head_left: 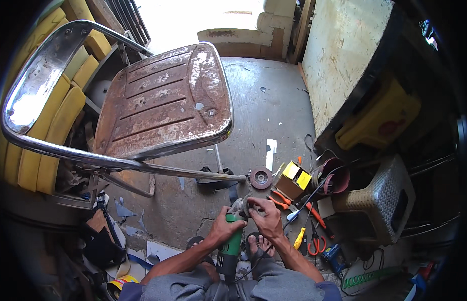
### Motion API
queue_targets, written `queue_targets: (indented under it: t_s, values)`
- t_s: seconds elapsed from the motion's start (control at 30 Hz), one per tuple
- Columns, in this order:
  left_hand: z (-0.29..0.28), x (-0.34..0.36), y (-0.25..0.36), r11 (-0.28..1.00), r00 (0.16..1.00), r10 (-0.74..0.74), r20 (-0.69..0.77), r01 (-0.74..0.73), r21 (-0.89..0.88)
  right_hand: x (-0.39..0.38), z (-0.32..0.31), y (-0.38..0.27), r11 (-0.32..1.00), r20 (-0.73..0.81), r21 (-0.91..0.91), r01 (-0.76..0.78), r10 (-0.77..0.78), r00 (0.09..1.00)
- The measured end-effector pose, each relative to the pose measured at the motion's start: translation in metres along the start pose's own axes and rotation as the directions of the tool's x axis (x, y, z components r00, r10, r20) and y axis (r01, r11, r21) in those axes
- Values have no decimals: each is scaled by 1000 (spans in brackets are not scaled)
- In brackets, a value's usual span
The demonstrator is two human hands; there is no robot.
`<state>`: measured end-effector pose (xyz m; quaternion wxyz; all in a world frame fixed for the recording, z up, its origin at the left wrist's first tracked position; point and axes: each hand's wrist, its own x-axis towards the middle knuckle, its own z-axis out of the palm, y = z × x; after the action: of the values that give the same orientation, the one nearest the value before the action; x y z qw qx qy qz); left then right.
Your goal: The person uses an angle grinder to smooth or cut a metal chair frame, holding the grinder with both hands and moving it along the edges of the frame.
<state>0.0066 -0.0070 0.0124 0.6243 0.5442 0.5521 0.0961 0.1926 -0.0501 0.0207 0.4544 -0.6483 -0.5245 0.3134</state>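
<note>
The grey concrete floor (258,110) fills the middle of the frame. The largest object on it is a chair with a rusty brown metal seat and a shiny bent-tube frame (168,100), which occupies the upper left; one lower tube reaches toward the centre. In the upper right a big, worn, off-white flat panel (344,65) stands on a slant. At the left edge, behind the chair, there are long yellow padded pieces (58,145). At the right lies a pale plastic stool with a woven pattern (376,198), tipped on its side.

The green and black angle grinder (232,244) is at the lower centre, between the person's legs, its metal head pointing upward in the frame. The left hand (224,227) is closed around the body just below this head. The right hand (268,219) has its thumb and fingers curled at the dark round part (246,203) on the head; I cannot tell how firmly they hold it.

Right of centre sits a small yellow and brown cardboard box (293,181), and just beside it a round brown abrasive disc (261,178). Below, toward the lower right, are red-handled scissors (316,246) and a yellow screwdriver handle (299,238).
</note>
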Motion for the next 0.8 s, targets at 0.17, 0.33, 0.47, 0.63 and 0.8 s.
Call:
queue_targets:
  t_s: [0.17, 0.33, 0.47, 0.63, 0.8]
  values:
    - [-1, 0, 1, 1000, 1000, -19, -1, 19, -23, 1, 2, -1, 995, 25, -13, -104, 104, 994]
    - [-1, 3, -4, 999, 1000, -14, -15, 14, -38, -2, 2, 6, 992, 9, 40, -121, 121, 993]
    - [-2, 2, 3, 1000, 1000, -23, -6, 23, -19, -2, 9, 9, 975, 82, 57, -214, 210, 974]
    - [-6, 2, -1, 997, 996, -82, -41, 81, -17, 7, -4, 19, 987, -68, -90, -130, 124, 990]
    - [-14, 2, -15, 990, 990, -101, -101, 90, -106, 18, -14, 83, 794, 56, -603, -72, 132, 990]
